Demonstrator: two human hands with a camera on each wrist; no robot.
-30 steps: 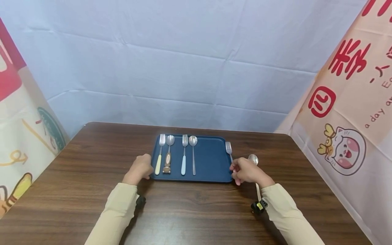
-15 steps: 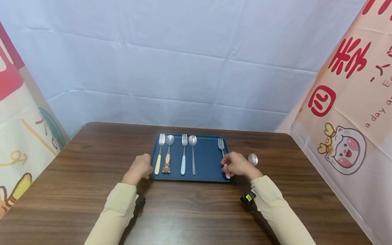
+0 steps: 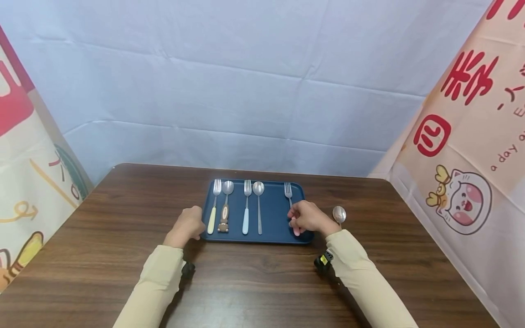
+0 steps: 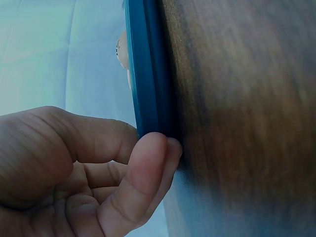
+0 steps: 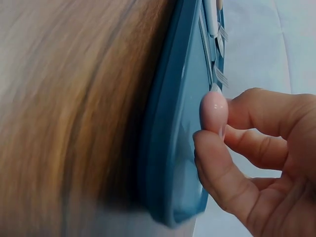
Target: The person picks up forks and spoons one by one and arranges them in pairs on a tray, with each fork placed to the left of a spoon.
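With thumb and fingers my right hand pinches the pink handle of a fork, tines pointing away, over the right part of a blue tray. Part of that handle is hidden behind the fingers. At the tray's near left corner my left hand holds the rim, fingers bent around its edge in the left wrist view. In a row on the tray lie a yellow-handled fork, a spoon with a brown bear handle, a light-blue-handled fork and an all-metal spoon.
Right of the tray another spoon lies on the brown wooden table, its handle mostly hidden by the right arm. A pale cloth hangs behind the table, and printed cloths hang at both sides.
My right hand has moved left with the pink-handled fork, from the tray's right edge to over its surface. The left hand stays at the tray's rim.
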